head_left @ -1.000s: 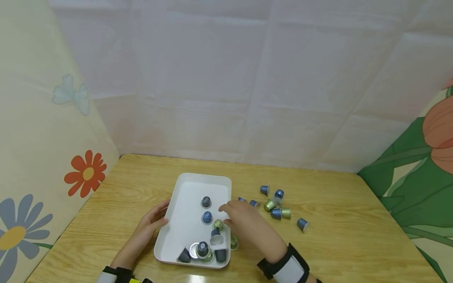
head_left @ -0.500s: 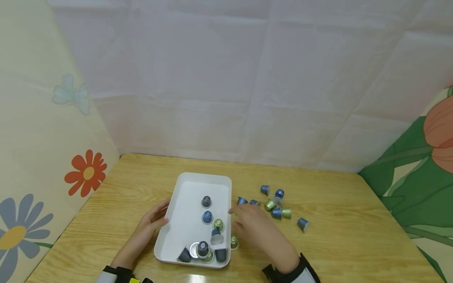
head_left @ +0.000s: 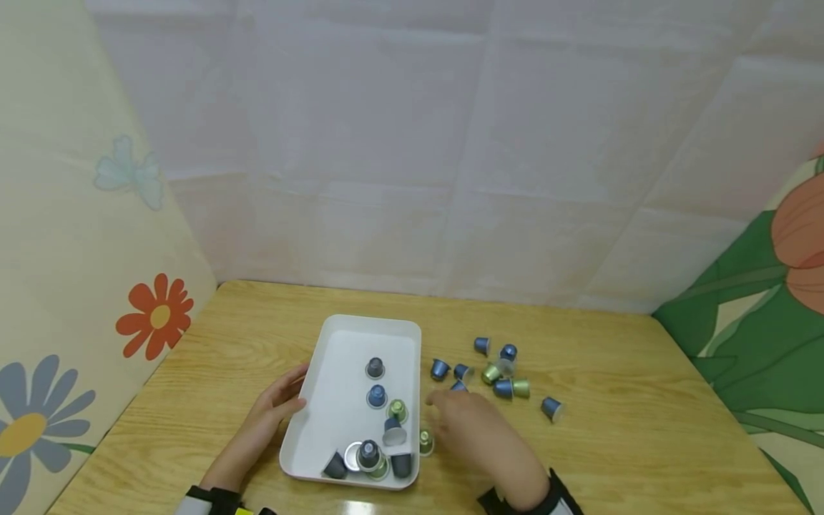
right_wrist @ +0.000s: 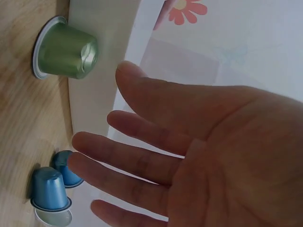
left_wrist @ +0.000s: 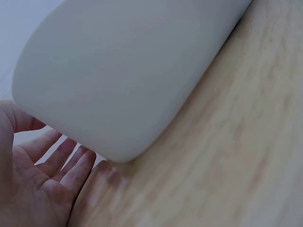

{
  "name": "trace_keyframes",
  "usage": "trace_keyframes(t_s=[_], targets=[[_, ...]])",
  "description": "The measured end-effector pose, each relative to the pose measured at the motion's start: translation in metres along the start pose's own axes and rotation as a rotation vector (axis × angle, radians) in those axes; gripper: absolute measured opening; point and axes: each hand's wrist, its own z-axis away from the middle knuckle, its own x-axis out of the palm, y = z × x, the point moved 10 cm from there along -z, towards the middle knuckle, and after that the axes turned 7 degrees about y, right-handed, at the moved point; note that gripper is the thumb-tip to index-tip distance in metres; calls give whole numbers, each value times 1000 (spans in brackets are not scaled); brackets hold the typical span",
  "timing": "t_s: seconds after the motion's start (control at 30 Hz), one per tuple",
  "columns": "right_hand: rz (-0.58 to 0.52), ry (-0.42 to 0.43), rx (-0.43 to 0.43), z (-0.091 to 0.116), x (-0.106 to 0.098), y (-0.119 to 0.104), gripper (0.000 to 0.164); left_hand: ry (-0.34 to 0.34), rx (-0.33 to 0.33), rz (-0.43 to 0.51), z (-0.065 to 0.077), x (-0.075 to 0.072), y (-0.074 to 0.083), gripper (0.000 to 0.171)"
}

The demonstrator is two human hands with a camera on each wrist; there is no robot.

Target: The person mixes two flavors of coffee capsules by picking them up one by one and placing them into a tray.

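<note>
A white tray (head_left: 341, 400) lies on the table with several coffee capsules in it: dark, blue and green. Against its left side rests my left hand (head_left: 278, 402); in the left wrist view that hand (left_wrist: 49, 175) has its fingers and thumb at the tray's (left_wrist: 128, 75) outer edge. Just right of the tray is my right hand (head_left: 466, 425), holding nothing. The right wrist view shows its fingers (right_wrist: 137, 161) extended and apart. Near it on the table stand a green capsule (right_wrist: 68, 51) by the tray wall and a blue capsule (right_wrist: 49, 189).
Right of the tray, several blue and green capsules lie scattered, among them a blue one (head_left: 440, 369), a green one (head_left: 521, 388) and an outlying blue one (head_left: 551, 408). A pale cloth wall (head_left: 412, 179) closes off the back of the wooden table (head_left: 611, 429).
My right hand has drawn back from over the tray's right edge, rightward and toward me. Blue capsules behind it have come into view. My left hand and the tray have stayed put.
</note>
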Motion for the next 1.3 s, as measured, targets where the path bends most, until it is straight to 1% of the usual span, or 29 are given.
trace_keyframes(t_s=[0.17, 0.37, 0.47, 0.63, 0.8, 0.9, 1.03, 1.2, 1.3], targets=[[-3, -64, -15, 0, 11, -4, 33, -1, -4, 2, 0, 1, 0, 59], [-35, -93, -49, -2, 20, -8, 27, 0, 4, 4, 0, 1, 1, 59], [-55, -107, -42, -3, 24, -6, 26, -5, -7, -1, 0, 1, 1, 59], [-100, -134, -9, -6, 31, 1, 30, -11, -21, -15, -1, 1, 0, 60], [-147, -118, 2, -9, 35, 5, 34, -17, -6, -23, 0, 2, 3, 60], [-134, -98, 2, -11, 37, 7, 36, -21, -6, -17, 1, 2, 4, 60], [-115, -94, 11, -12, 41, 10, 36, -26, -8, -13, 2, 3, 4, 60], [-130, -93, 2, -13, 44, 10, 32, -21, -10, -11, 2, 2, 2, 60], [-139, -87, -14, -14, 44, 9, 33, -18, -7, -6, 1, 1, 2, 60]])
